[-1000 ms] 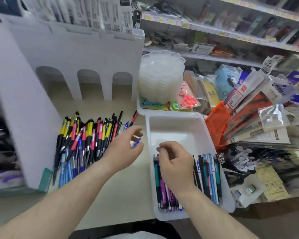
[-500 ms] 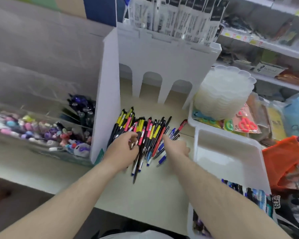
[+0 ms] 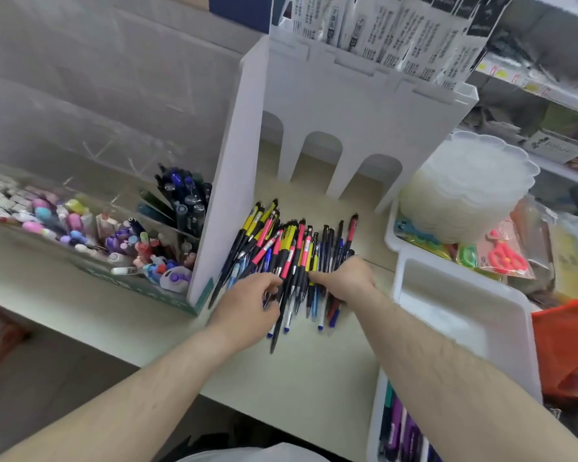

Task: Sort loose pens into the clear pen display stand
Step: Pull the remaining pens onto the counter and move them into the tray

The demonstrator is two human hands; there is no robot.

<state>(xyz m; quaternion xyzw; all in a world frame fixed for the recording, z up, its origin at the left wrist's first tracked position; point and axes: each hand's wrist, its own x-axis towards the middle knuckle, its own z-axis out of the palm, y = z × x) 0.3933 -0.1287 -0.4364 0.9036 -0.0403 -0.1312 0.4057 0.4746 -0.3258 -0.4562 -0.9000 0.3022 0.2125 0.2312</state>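
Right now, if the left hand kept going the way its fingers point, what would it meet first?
The left hand points up and right into the loose pen pile; its fingertips already touch the dark pens there. Beyond them sits the right hand, though depth is unclear.

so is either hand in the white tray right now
No, both the left hand and the right hand are on the pile of pens, beside the white tray.

A white arched rack (image 3: 341,105) stands behind, beside stacked translucent plastic lids (image 3: 467,191) and packaged red scissors (image 3: 506,258).
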